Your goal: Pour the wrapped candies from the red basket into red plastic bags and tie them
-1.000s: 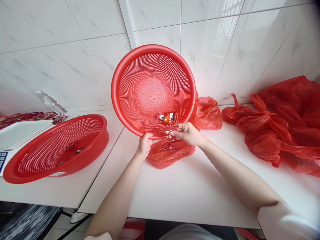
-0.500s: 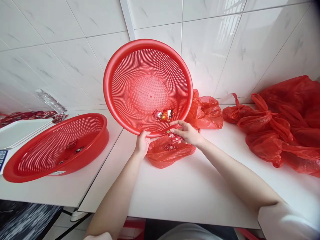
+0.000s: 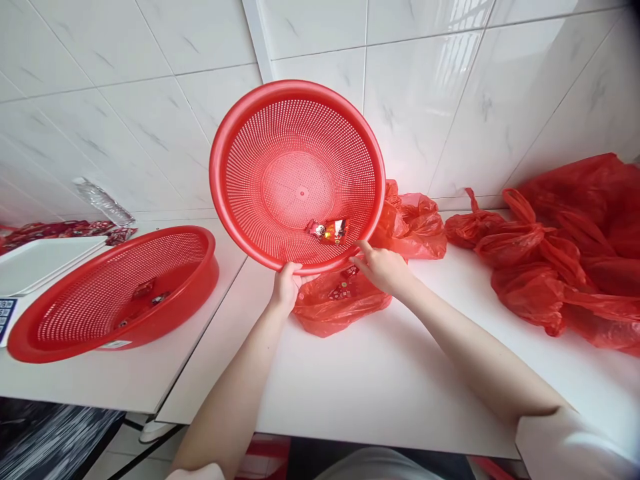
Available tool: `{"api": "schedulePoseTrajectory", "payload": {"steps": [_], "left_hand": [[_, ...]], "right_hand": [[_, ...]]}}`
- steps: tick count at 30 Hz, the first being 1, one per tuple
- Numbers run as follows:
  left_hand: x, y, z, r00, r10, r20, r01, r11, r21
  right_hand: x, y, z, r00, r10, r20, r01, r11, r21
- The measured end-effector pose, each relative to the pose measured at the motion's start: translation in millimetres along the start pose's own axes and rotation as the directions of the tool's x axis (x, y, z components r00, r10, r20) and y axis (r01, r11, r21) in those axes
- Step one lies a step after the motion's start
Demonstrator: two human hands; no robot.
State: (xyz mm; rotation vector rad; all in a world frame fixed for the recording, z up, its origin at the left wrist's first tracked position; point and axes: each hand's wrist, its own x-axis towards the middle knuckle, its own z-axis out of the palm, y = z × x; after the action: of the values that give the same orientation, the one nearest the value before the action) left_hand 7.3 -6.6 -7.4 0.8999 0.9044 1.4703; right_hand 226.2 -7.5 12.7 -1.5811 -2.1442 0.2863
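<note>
My left hand [image 3: 287, 288] grips the near rim of a red plastic colander [image 3: 253, 137], tilted so that its inside faces me. Low on its wall lie a shiny red-and-gold packet [image 3: 337, 231] and a small red wrapped piece [image 3: 316, 229]. Beside the rim's lower right is my right hand [image 3: 385, 270], its thumb and forefinger apart with nothing seen between them; the other fingers are partly hidden. Below both hands sits a red plastic bag [image 3: 330, 315] on the table. A dark red patterned packet [image 3: 344, 285] shows at the bag's mouth.
A second red colander [image 3: 193, 293] leans at left with a few wrapped pieces inside, near white trays [image 3: 47, 267]. Another red bag [image 3: 417, 227] stands behind my right hand. Several tied red bags [image 3: 535, 253] fill the right side. The tiled wall [image 3: 425, 87] rises behind.
My right hand has let go of the red packet, which has dropped towards the bag below. The hand has moved slightly right. My left hand and the colander have barely moved.
</note>
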Motion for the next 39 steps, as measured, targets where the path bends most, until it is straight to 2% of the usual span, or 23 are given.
{"api": "schedulePoseTrajectory", "payload": {"steps": [2, 5, 7, 9, 11, 13, 14, 16, 18, 20, 22, 24, 26, 29, 32, 35, 39], "left_hand": [[-2, -2, 2.0, 1.0, -0.007, -0.002, 0.007, 1.0, 0.013], [-9, -6, 7.7, 0.996, -0.067, 0.053, 0.066, 0.997, 0.029], [-16, -7, 13.4, 0.985, -0.127, 0.114, 0.122, 0.992, 0.043], [-24, -8, 19.5, 0.968, -0.192, 0.161, 0.185, 0.981, 0.061], [-29, -9, 24.3, 0.957, -0.23, 0.175, 0.221, 0.973, 0.073], [-32, -10, 26.2, 0.96, -0.229, 0.164, 0.218, 0.973, 0.079], [-31, -10, 26.0, 0.963, -0.221, 0.155, 0.21, 0.974, 0.082], [-29, -11, 23.5, 0.968, -0.207, 0.144, 0.196, 0.977, 0.084], [-24, -10, 19.6, 0.973, -0.186, 0.134, 0.177, 0.981, 0.073], [-19, -9, 15.7, 0.981, -0.149, 0.124, 0.143, 0.988, 0.053], [-15, -7, 12.5, 0.989, -0.112, 0.096, 0.108, 0.993, 0.042], [-12, -4, 10.2, 0.995, -0.084, 0.059, 0.082, 0.996, 0.04], [-9, 0, 8.5, 0.997, -0.071, 0.017, 0.07, 0.997, 0.039], [-5, 4, 5.9, 0.998, -0.054, -0.013, 0.054, 0.998, 0.016], [-1, 7, 2.1, 0.999, -0.048, -0.026, 0.048, 0.999, -0.007], [2, 9, -2.4, 0.998, -0.043, -0.036, 0.042, 0.999, -0.033], [5, 10, -6.9, 0.999, -0.03, -0.041, 0.027, 0.998, -0.055]], "right_hand": [[0, -2, -5, 0.997, -0.01, -0.078, 0.002, 0.995, -0.104], [0, -4, -8, 0.976, -0.123, -0.182, 0.101, 0.987, -0.124], [2, -1, -5, 0.95, -0.199, -0.241, 0.162, 0.973, -0.165], [4, 5, 2, 0.948, -0.199, -0.247, 0.154, 0.969, -0.193], [5, 12, 8, 0.974, -0.148, -0.174, 0.115, 0.976, -0.186], [4, 16, 9, 0.987, -0.158, -0.014, 0.155, 0.978, -0.137], [4, 17, 7, 0.977, -0.198, 0.08, 0.205, 0.974, -0.091], [2, 16, 0, 0.924, -0.307, 0.23, 0.307, 0.951, 0.035], [1, 14, -9, 0.873, -0.402, 0.276, 0.369, 0.915, 0.166], [1, 11, -16, 0.871, -0.434, 0.232, 0.378, 0.892, 0.25], [1, 8, -22, 0.909, -0.39, 0.148, 0.339, 0.898, 0.281], [1, 7, -25, 0.954, -0.296, 0.047, 0.266, 0.91, 0.319], [2, 6, -27, 0.98, -0.199, -0.019, 0.187, 0.878, 0.44], [3, 5, -27, 0.993, -0.102, 0.064, 0.03, 0.72, 0.693], [4, 6, -25, 0.986, -0.067, 0.155, -0.083, 0.606, 0.791], [6, 9, -21, 0.988, -0.088, 0.129, -0.045, 0.63, 0.776], [8, 13, -14, 0.992, -0.062, 0.111, -0.027, 0.75, 0.661]]}}
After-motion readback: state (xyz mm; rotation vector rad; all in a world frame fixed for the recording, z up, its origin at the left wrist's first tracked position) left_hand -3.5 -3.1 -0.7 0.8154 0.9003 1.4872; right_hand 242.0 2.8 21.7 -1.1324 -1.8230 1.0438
